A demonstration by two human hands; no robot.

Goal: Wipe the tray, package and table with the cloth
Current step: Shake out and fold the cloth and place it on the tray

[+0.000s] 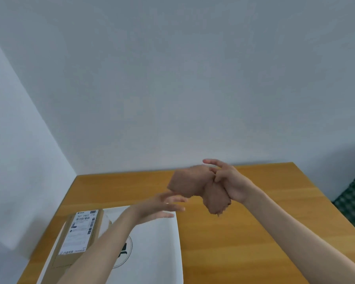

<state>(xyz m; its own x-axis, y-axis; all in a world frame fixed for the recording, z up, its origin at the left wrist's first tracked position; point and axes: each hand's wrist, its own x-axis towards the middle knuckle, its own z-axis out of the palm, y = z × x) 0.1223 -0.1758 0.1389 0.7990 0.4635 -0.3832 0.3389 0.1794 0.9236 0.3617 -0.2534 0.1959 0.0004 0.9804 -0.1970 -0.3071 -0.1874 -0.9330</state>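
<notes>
Cloth (190,183) hangs bunched in your right hand (234,186) above the desk (244,242), left hand (162,206) open and empty over the tray (158,255) carrying the package (80,232); a loose pinch may drop it mid-wipe.

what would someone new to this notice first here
A brown cloth, bunched in the right hand, hangs in the air above the wooden table, right of centre. The open left hand reaches toward it, blurred. At lower left a cardboard package with a shipping label lies on a white tray.
</notes>
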